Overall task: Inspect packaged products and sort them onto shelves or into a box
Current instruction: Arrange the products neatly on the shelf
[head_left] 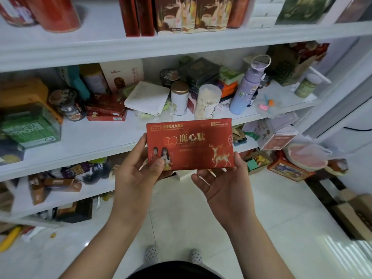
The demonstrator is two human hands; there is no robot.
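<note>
A red box (190,144) with gold lettering and a gold deer is held upright at the centre of the frame, its printed face turned to the camera. It is gripped at its lower left corner by the left hand (136,174), the thumb (159,164) pressed on the front. Its lower right corner is cupped by the right hand (223,184), palm up, with the thumb laid against the right edge and the fingers hidden behind.

Behind the box, white shelves are crowded. On the top shelf (100,45), red tins (58,13) are seen at upper left and illustrated cartons (193,15) at upper centre. On the middle shelf (90,135) are found a green carton (30,125) at the left, a flat red carton (106,109), a white packet (147,97), a white tin (179,99) with a gold lid, a clear jar (208,101) filled with pale pieces, and a lilac bottle (244,91). The jar's base is hidden by the red box. Brown boxes (56,186) are scattered on the lower shelf (94,190). A cardboard box (354,214) is set on the tiled floor at lower right.
</note>
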